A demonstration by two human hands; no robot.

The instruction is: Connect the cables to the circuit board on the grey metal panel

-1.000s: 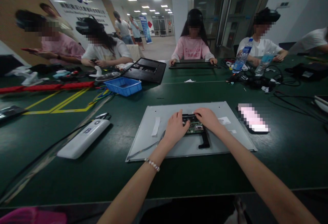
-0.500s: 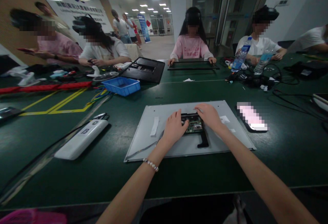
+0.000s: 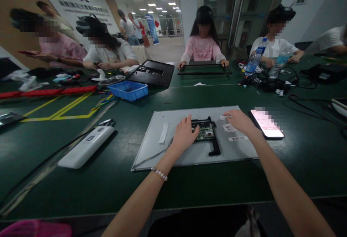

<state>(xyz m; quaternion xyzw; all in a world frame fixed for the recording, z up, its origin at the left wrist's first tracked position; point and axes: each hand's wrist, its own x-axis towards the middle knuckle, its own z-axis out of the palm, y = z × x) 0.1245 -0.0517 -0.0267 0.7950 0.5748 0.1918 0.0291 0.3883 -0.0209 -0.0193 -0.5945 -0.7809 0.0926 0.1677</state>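
A grey metal back panel (image 3: 189,155) lies flat on the green table in front of me. Near its middle sits a small green circuit board (image 3: 205,132) in a black bracket (image 3: 215,149). My left hand (image 3: 185,133) rests on the panel with its fingers spread against the board's left edge. My right hand (image 3: 240,121) is to the right of the board, above white labels (image 3: 229,128). Its fingers are curled, pinching a small white strip (image 3: 225,117).
A lit phone (image 3: 267,123) lies just right of the panel. A white device (image 3: 86,146) with a cable lies to the left, a blue tray (image 3: 128,90) behind it. Water bottles (image 3: 255,61) and cables sit far right. Several people work at the table's far side.
My right hand has left the circuit board and moved right toward the phone, uncovering the board's top and the labels. My left hand has stayed at the board's left edge.
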